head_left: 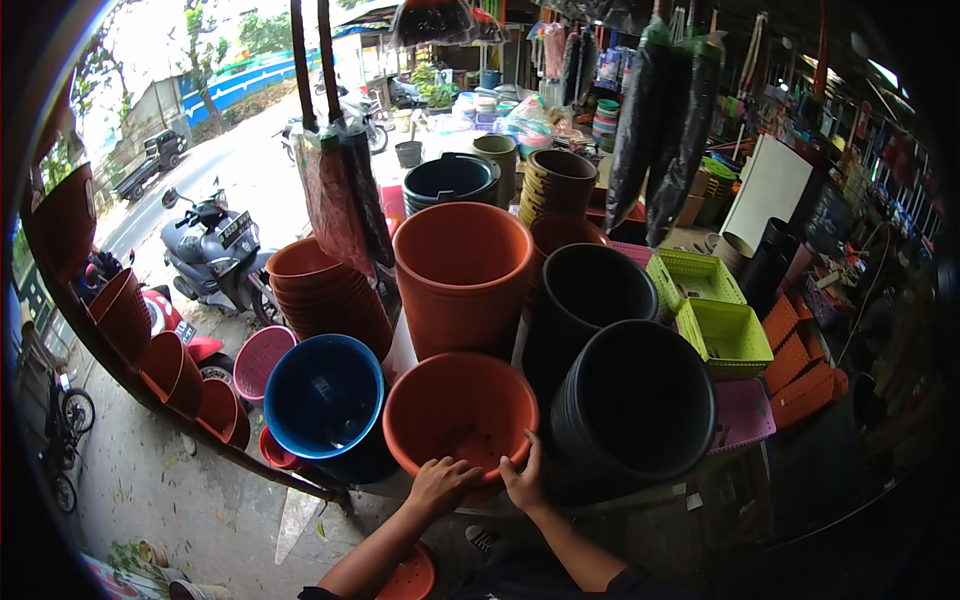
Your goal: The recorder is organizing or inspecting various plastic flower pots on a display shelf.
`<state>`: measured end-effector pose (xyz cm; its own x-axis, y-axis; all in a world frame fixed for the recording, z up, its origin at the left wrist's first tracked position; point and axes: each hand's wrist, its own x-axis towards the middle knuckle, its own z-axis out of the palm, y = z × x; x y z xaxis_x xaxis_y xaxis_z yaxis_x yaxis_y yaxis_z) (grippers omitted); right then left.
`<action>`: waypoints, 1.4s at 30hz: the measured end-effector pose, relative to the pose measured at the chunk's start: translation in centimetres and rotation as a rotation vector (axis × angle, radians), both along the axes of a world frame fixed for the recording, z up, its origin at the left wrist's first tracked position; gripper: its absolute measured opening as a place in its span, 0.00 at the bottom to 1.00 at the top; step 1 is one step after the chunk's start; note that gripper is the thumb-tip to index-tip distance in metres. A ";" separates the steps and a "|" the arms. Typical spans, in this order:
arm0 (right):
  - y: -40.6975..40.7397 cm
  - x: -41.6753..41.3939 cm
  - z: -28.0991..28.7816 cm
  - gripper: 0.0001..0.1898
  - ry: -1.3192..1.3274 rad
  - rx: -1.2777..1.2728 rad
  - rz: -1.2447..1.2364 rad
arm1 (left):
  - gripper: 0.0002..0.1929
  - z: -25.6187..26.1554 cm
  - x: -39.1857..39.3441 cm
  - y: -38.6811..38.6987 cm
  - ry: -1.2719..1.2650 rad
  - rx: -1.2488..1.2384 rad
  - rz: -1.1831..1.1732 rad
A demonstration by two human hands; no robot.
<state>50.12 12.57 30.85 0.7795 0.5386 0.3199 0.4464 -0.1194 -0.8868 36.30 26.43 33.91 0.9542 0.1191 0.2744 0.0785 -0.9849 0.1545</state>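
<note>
An orange-brown plastic flower pot (461, 397) with holes in its bottom stands right in front of me, its mouth tilted towards me. My left hand (445, 484) has its fingers hooked over the near rim. On the right part of the same rim my right hand (528, 474) grips, thumb and fingers apart along the edge. A taller stack of orange-brown pots (463, 292) rises just behind. To the left is a blue plastic pot (322, 401); to the right stand a near stack of black pots (570, 442) and another black pot (596, 289) behind it.
Lime-green plastic baskets (724, 337) and a pink basket (739, 416) lie at the right. Wrapped items (337, 199) hang at head height, left and right. Pots (172, 371) line a pole at the left. Motor scooters (217, 244) are parked outside. An orange-brown pot (411, 574) sits below my left forearm.
</note>
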 end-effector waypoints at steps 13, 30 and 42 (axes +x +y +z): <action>-0.4 -1.1 -4.2 0.42 -0.357 -0.566 -0.049 | 0.12 -5.4 0.5 -0.1 0.131 -0.101 0.028; -0.6 1.3 -1.8 0.20 -0.578 -0.702 0.642 | 0.15 -5.6 -0.4 0.8 0.063 -0.136 0.050; 0.0 1.2 -0.9 0.17 -0.636 -0.577 0.643 | 0.18 -5.0 -1.7 2.9 0.064 -0.043 -0.010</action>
<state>51.33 12.56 29.91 0.0760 0.9882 0.1333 0.9350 -0.0242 -0.3537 34.62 29.34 28.92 0.9708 0.1201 0.2075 0.0800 -0.9782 0.1919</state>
